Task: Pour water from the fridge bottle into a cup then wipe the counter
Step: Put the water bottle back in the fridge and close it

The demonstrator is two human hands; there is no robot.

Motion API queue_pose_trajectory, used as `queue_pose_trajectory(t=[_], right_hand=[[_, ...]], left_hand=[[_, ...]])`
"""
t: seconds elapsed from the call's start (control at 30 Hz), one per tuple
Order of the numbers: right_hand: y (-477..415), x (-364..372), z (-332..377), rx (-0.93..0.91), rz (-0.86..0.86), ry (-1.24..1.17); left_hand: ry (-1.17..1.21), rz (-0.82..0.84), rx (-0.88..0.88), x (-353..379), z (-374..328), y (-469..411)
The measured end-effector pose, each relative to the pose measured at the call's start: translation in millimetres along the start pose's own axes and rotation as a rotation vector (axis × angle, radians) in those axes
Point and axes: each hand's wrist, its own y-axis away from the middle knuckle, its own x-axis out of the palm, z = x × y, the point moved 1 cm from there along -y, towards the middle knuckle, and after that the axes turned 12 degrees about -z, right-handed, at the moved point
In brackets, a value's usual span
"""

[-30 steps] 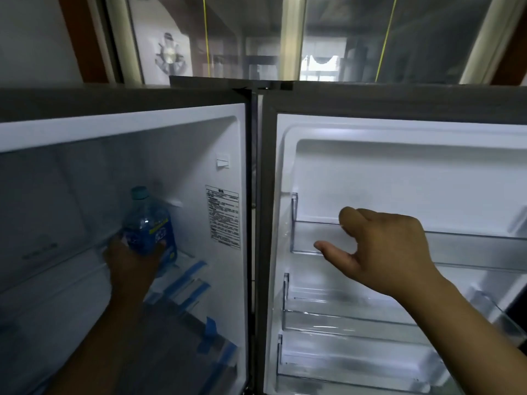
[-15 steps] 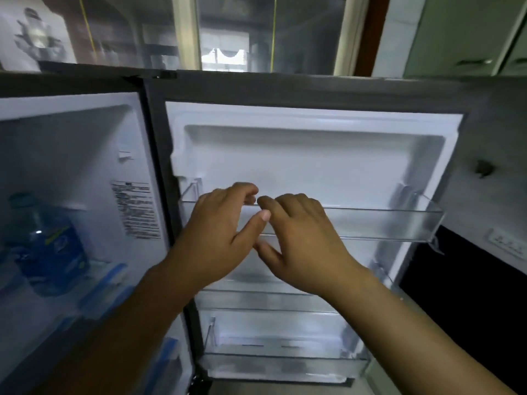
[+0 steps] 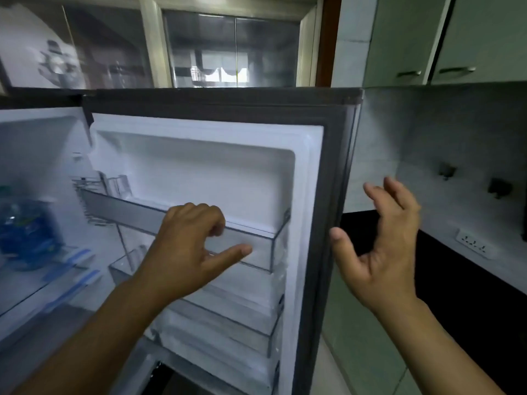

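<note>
Left grip (image 3: 185, 249): the fingers are curled at the front rim of the upper door shelf (image 3: 256, 246), with the thumb stretched out across its clear wall. Whether the fingers actually hook the rim cannot be told. Right grip (image 3: 382, 252): spread and empty, fingers loosely bent, with the thumb just beside the outer edge of the open fridge door (image 3: 328, 181).

Water bottle (image 3: 22, 223): blue-labelled and blurred, it stands upright on a glass shelf (image 3: 42, 283) inside the fridge compartment, well apart from both grips. The black bench (image 3: 456, 280) lies beyond the door on the right, under a wall socket (image 3: 473, 248). No cup is in view.

Assessment: the step in hand is fetching the bottle, and it is not yet out of the fridge. Neither grip is on it. The next move calls for the left grip to leave the door shelf, reach into the compartment, wrap round the bottle's body and lift it clear of the glass shelf. The door must stand wide enough for the arm to pass. A cup has to be found before pouring.
</note>
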Motion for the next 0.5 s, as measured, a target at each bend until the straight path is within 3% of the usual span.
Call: queue_pose_trajectory(t=[0.2, 0.33, 0.5], right_hand=[[22, 15, 16, 0.007, 0.263, -0.261], [37, 22, 65, -0.064, 0.232, -0.426], [62, 29, 135, -0.069, 0.225, -0.640]], left_hand=[[-0.022, 0.030, -0.047, -58, 2, 30], [-0.062, 0.039, -0.161, -109, 3, 66], [0.030, -0.146, -0.457, -169, -13, 108]])
